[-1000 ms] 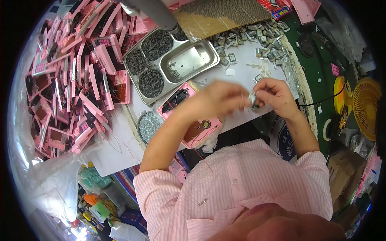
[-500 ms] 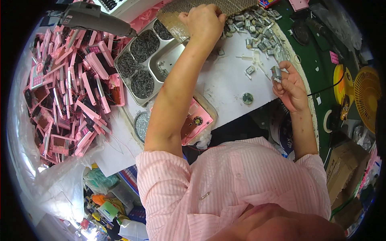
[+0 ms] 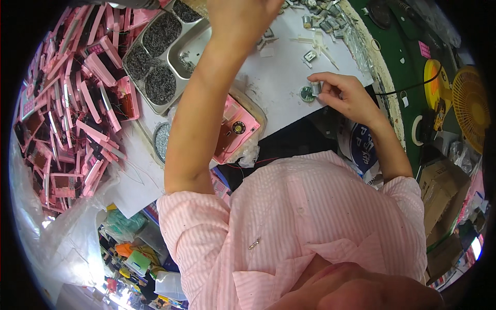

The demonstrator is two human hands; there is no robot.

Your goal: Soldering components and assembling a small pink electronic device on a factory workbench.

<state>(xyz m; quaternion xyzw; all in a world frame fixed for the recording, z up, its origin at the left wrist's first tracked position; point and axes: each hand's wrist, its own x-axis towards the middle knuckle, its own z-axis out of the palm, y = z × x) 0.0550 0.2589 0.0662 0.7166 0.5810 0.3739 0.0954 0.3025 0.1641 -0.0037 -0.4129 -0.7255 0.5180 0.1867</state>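
Between the thumb and fingers of my right hand (image 3: pixel 343 95) is a small silver motor (image 3: pixel 316 89), pinched upright. It sits right beside a small round green piece (image 3: pixel 306 94) on the white worktop. My left arm reaches far over the table, and my left hand (image 3: pixel 243 18) runs past the top edge of the picture, so its fingers are hidden. Several similar motors (image 3: pixel 326 26) lie heaped near the top, to the right of my left hand. Below my left forearm sits a pink casing (image 3: pixel 240 129) with a round black part in it.
A metal tray (image 3: pixel 178 93) with dark small parts in its compartments lies left of my left arm, with a round tin (image 3: pixel 161 139) below it. Pink casings (image 3: pixel 77 113) with wires pile up at far left. A yellow fan (image 3: pixel 470 106) stands right. White plastic pieces (image 3: pixel 320 44) lie nearby.
My right hand has moved left and inward with the motor, bringing it to the round green piece. My left hand has gone further up, partly out of the picture. The whole view has shifted.
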